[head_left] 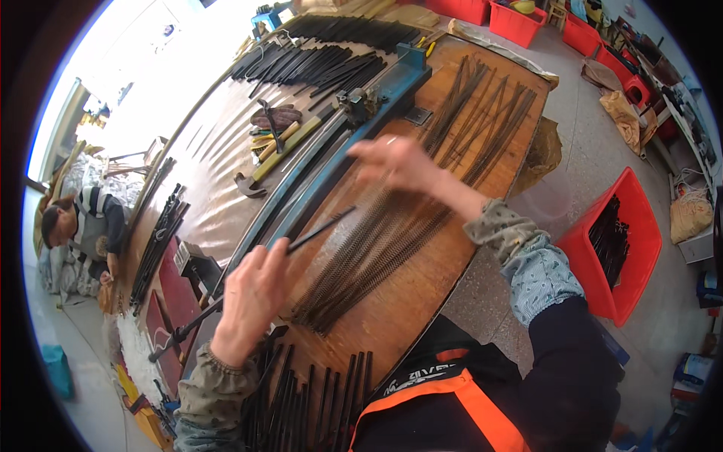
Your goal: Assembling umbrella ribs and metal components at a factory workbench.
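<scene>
Left hand (252, 297) clamped around thin dark rod (320, 226), lower end hidden behind the hand. Right hand (399, 162) blurred, fingers spread over coiled springs (376, 248) on wooden bench (407, 301); grip unclear.

Red plastic crate (640, 248) of dark pieces on the floor; hammer (260, 175) on the tabletop (422, 301); blue metal rail (392, 87); another seated person (79, 226) at far left.

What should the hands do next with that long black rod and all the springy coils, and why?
Probably slide the black rod on into a coil. The left hand grips the rod, its tip pointing at the row of coil springs, while the right hand rests on their far ends, seemingly steadying them.
</scene>
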{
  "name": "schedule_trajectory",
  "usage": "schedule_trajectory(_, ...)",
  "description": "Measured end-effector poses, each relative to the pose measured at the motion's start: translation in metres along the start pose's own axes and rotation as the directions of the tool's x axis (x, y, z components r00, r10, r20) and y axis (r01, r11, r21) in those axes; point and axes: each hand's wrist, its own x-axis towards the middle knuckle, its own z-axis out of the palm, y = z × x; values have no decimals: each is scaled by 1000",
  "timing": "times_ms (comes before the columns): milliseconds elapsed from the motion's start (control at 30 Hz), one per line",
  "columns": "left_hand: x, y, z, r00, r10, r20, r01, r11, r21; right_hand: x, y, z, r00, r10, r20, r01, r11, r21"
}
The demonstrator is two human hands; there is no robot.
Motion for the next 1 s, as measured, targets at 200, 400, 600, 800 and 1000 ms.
schedule_trajectory(200,-4,-2,7,1000,-28,11,29,998,-54,22,-33,20,966,-235,-109,248,961,120)
schedule_trajectory(400,-36,-20,-11,990,-142,-16,142,990,3,17,-84,35,976,191,101,-196,980,41)
schedule_trajectory(600,-81,-43,-42,966,-231,-116,239,970,55,18,-99,44,989,-48,-139,105,892,440)
schedule_trajectory(800,-110,-35,-48,961,-230,-153,239,970,46,35,-135,53,990,-122,-74,142,896,421)
schedule_trajectory(1000,-130,-30,-46,943,-273,-191,266,962,-62,47,-162,91,942,-118,-315,245,881,404)
